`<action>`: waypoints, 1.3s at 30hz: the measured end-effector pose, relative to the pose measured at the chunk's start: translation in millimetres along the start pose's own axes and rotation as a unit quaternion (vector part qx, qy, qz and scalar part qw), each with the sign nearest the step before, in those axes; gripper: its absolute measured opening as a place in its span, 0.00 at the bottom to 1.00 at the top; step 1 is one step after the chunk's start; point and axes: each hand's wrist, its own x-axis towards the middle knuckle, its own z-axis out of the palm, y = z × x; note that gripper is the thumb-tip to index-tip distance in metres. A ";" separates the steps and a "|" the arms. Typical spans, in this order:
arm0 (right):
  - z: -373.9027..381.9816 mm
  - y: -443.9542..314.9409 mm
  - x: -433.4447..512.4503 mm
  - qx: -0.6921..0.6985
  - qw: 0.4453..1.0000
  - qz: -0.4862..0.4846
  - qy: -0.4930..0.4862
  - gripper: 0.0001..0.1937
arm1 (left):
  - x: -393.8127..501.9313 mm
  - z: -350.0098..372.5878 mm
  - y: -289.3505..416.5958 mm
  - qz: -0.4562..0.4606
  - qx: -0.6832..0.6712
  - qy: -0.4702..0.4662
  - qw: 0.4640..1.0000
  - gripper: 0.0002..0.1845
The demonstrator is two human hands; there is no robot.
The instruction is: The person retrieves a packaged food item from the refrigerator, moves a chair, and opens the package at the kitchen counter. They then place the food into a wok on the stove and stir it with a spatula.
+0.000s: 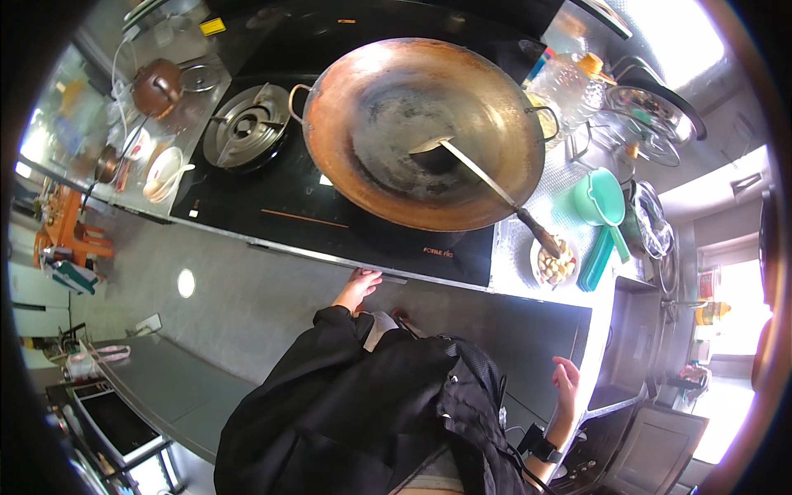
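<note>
My left hand (361,287) is at the front edge of the black gas hob (383,238), its fingers by a handle or strip under the edge; whether it grips is unclear. My right hand (566,375), fingers loosely curled, hangs near the counter's edge with nothing seen in it. A large two-handled wok (427,204) sits over the right side of the hob. A metal wok spatula (479,173) rests in it, its wooden handle reaching over the rim above a bowl of peeled garlic-like cloves (557,272).
To the right are a turquoise water ladle (599,197), a green lidded box (597,263), a plastic oil jug (566,80) and a sink (625,346). A bare burner (246,127), a plate with spoons (164,170) and a brown pot (157,88) stand to the left.
</note>
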 end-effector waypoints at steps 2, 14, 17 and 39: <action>0.6 3.9 -7.6 0.009 1.000 0.000 0.020 0.11 | 8.9 -1.0 -6.2 -0.003 -0.084 -0.005 0.996 0.09; 15.1 -2.3 -14.0 0.047 0.998 0.023 0.039 0.10 | 10.7 -7.5 -9.5 -0.198 -0.310 -0.031 0.929 0.30; 18.0 -7.5 1.9 0.041 0.999 0.010 0.020 0.10 | -0.4 -17.2 -5.0 -0.175 -0.225 -0.071 0.956 0.34; 65.5 -36.9 108.7 -0.006 0.975 -0.108 -0.196 0.10 | -148.2 -156.0 -156.7 0.004 0.405 0.106 0.908 0.12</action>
